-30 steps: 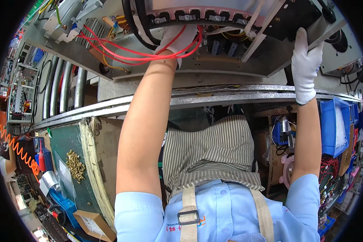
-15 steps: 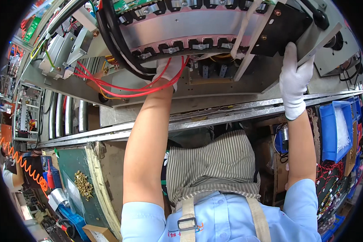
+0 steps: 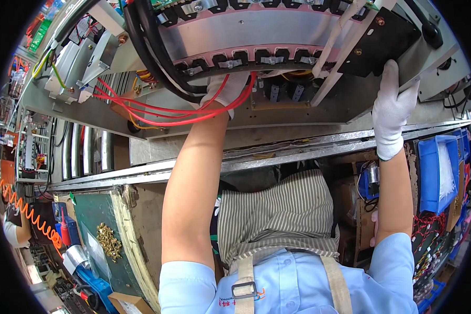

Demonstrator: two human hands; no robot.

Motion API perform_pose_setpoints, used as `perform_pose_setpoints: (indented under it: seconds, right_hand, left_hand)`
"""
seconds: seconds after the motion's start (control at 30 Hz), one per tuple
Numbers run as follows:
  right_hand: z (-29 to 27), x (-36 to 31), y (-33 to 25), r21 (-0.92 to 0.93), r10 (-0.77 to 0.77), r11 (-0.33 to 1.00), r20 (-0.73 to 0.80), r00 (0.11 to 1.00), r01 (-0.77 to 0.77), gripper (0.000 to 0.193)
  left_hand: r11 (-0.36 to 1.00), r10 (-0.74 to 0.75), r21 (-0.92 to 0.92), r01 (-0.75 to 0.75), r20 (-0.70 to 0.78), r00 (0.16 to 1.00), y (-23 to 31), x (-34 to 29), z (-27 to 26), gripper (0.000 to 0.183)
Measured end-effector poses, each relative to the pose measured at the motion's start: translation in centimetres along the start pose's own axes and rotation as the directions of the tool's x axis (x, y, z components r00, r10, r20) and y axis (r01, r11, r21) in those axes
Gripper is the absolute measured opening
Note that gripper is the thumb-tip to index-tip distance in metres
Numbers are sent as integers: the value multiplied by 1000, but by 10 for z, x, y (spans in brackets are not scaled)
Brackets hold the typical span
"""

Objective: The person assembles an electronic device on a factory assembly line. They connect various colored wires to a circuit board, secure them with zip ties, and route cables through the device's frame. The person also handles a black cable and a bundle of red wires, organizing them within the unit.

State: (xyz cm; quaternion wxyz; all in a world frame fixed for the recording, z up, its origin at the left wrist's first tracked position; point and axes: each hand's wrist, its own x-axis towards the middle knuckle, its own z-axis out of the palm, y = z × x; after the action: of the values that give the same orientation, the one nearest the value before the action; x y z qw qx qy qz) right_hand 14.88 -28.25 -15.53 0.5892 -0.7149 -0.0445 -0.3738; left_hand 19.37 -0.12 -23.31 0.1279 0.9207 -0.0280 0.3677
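Note:
A large metal chassis (image 3: 298, 116) lies across the bench in front of me. Inside it runs a silver plate (image 3: 267, 34) edged by rows of black clamps. My left hand (image 3: 228, 90), in a white glove, reaches in beneath this plate; its fingers are hidden. Red wires (image 3: 167, 112) loop across that wrist, close to thick black cables (image 3: 152, 47). At the right end, my gloved right hand (image 3: 392, 110) grips the chassis side panel (image 3: 429, 60), thumb up by a black plate (image 3: 384, 42), the other fingers partly hidden.
A metal rail (image 3: 277, 157) edges the bench nearest me, with steel rollers (image 3: 89, 149) at left. Brass-coloured small parts (image 3: 108, 242) lie on a green mat (image 3: 97, 209). An orange coiled hose (image 3: 31, 212) hangs far left. Blue bins (image 3: 429, 175) stand at right.
The silver plate and the right side panel appear slightly further right. Both hands have shifted right with them, the right one still at the panel, the left one still beneath the plate.

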Motion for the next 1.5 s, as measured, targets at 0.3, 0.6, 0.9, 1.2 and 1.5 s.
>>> perform_pose_setpoints:
  seconds: [0.3, 0.6, 0.9, 1.2, 1.5]
  right_hand:
    - [1, 0, 3, 60, -33, 998, -2, 999, 34, 25]
    - [-1, -2, 6, 91, -54, 995, 27, 998, 51, 26]
    - [-1, -4, 2, 67, -24, 998, 39, 999, 21, 23]
    - [-15, -9, -4, -147, -165, 968, 239, 957, 204, 45]
    - [-17, -123, -20, 58, 171, 959, 667, 725, -279, 41]
  left_hand:
    - [1000, 7, -9, -7, 11, 1000, -1, 3, 4, 32]
    - [1000, 9, -10, -9, 23, 1000, -5, 5, 10, 31]
    - [1000, 1, -16, -1, 39, 999, -7, 2, 11, 30]
    - [998, 52, -39, -51, 34, 998, 6, -17, -11, 30]
    - [885, 4, -462, 48, 111, 994, 82, -59, -106, 26]
